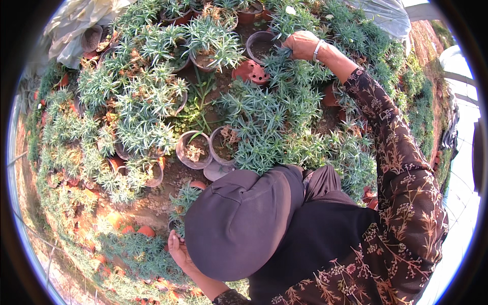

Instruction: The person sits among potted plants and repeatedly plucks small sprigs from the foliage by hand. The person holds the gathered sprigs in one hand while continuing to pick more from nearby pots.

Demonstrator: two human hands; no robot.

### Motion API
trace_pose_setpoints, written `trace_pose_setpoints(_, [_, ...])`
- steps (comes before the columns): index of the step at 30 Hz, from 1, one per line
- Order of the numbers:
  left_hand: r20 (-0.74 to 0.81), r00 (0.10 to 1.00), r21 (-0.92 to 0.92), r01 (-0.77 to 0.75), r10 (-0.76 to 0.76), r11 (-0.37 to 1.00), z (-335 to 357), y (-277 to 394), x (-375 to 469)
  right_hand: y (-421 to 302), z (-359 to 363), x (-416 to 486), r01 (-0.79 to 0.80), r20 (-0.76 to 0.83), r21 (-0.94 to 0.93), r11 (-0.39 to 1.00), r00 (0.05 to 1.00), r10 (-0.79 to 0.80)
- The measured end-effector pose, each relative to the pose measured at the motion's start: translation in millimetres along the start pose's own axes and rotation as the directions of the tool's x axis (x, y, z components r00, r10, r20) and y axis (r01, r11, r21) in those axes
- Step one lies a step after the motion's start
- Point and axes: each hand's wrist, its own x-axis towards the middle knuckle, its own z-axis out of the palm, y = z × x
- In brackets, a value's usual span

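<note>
My right hand (302,45) is closed around a tuft of narrow blue-green leaves, which look like carnation foliage (286,52). It is beside a round plastic pot (260,46) with dark soil in it. Below that pot lies an upturned reddish plastic pot (251,72) with holes in its base. My left hand (178,249) is low on the left, its fingers bent close to a small leafy plant (185,200) and a pot rim. My dark-clothed knee (236,225) covers part of that plant; whether the left hand grips anything is hidden.
Crowded potted plants (141,99) surround me. Two translucent pots (194,150) with dried matter stand before my knee, near a grey disc (219,170). Plastic sheeting (82,26) hangs at the upper left. A green weed (202,95) grows between the pots.
</note>
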Motion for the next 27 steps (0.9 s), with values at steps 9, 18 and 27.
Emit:
trace_pose_setpoints(9, [-0.012, 1.000, 0.008, 0.020, -0.020, 1.000, 5, 1, -2, 12, 22, 10, -0.050, 0.078, 0.244, 0.969, 0.996, 0.032])
trace_pose_setpoints(18, [-0.044, 0.998, -0.002, 0.042, -0.042, 0.999, 10, 3, -2, 9, 21, 7, -0.459, 0.308, 0.446, 0.768, 0.885, 0.350])
trace_pose_setpoints(27, [-0.039, 0.999, -0.016, 0.017, -0.017, 1.000, 12, 2, -4, 1, 8, 1, -0.523, 0.316, 0.562, 0.640, 0.852, 0.418])
